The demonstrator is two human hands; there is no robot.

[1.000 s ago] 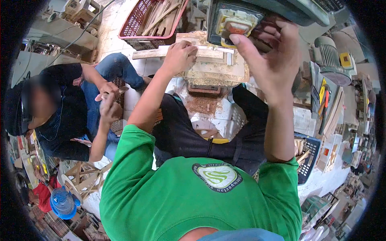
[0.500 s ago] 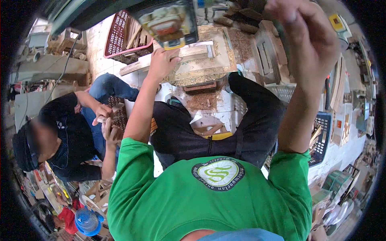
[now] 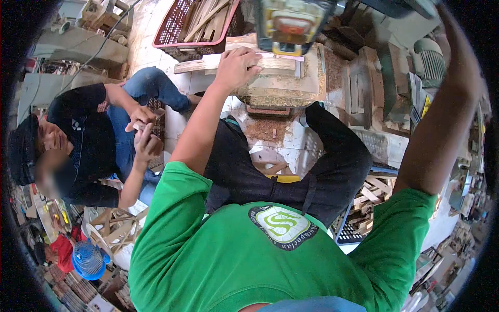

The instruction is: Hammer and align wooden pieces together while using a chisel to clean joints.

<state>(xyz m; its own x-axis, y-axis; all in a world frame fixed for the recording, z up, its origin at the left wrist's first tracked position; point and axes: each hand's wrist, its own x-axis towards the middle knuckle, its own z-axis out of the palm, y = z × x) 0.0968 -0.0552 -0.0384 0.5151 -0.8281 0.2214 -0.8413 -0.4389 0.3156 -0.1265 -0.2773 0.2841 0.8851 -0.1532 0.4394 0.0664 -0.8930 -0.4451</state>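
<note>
My left hand [image 3: 238, 68] lies over a long pale wooden strip [image 3: 195, 66], its fingers curled down on the wood. The strip rests on a sawdust-covered board [image 3: 283, 94] in front of my knees. A small metal-grey piece [image 3: 299, 68] sits near the strip's right end. My right arm [image 3: 442, 114] reaches up and away to the far right. Its hand is lost past the dark rim of the picture, so its fingers do not show. A blurred dark-framed panel with yellow and red parts [image 3: 292, 28] covers the area just beyond the board.
A red basket of wooden sticks [image 3: 228, 39] stands beyond my left hand. On the left a seated co-worker [image 3: 86, 135] holds a small piece in both hands. Wooden blocks [image 3: 364, 91] and a grey motor [image 3: 429, 61] stand at right, with a dark crate of offcuts [image 3: 351, 236] nearer.
My right hand has swung up and to the right, out of the picture. My left hand stays on the wood while the whole view has shifted.
</note>
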